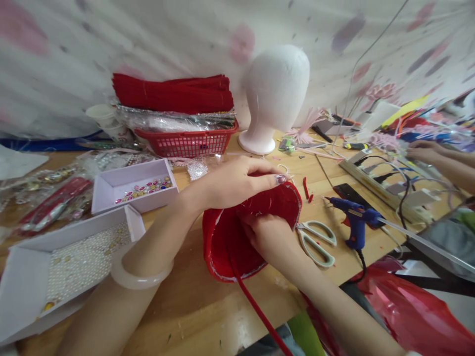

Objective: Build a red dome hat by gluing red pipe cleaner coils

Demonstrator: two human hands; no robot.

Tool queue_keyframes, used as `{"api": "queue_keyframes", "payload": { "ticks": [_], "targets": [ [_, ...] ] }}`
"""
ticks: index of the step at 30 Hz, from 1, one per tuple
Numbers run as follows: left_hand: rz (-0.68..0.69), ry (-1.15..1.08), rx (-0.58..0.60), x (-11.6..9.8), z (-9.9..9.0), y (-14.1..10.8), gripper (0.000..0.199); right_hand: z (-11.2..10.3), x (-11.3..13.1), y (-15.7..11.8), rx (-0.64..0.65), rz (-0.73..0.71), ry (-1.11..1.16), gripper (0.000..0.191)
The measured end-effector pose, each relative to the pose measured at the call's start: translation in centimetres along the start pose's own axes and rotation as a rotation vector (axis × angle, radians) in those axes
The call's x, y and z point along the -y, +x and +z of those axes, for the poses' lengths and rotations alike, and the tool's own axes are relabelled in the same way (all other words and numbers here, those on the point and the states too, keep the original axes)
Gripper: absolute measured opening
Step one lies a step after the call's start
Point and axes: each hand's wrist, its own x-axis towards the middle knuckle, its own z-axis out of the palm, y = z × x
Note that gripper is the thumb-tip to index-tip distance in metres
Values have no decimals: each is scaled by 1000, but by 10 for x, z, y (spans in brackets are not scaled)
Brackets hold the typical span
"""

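A red fabric cap, shaped like a bowl, is tilted with its hollow side towards me, its rim edged with whitish glue. My left hand lies over the far rim and grips it, the fingertips partly hidden behind. Inside the hollow is my right hand, its fingers curled against the red lining; what they pinch is hidden. A long red fuzzy stem hangs out over the near rim towards me. Scissors with pale handles lie just right of the cap, and a blue glue gun stands beyond them.
White trays of pearls and gems stand left. Behind are a red basket with red stem bundles and a white foam head. A power strip lies right, near another person's hands.
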Motion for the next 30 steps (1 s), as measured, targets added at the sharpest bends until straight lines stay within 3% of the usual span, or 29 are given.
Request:
{"api": "queue_keyframes", "payload": {
  "ticks": [8,25,30],
  "targets": [
    [-72,-78,4,1,3,-2,27,3,-2,-6,-32,-65,51,34],
    [-51,-38,17,-3,4,-2,28,25,-7,-5,-87,-139,58,54],
    [-46,-37,24,-2,6,-2,28,22,-8,-5,-77,-122,73,47]
  ]
}}
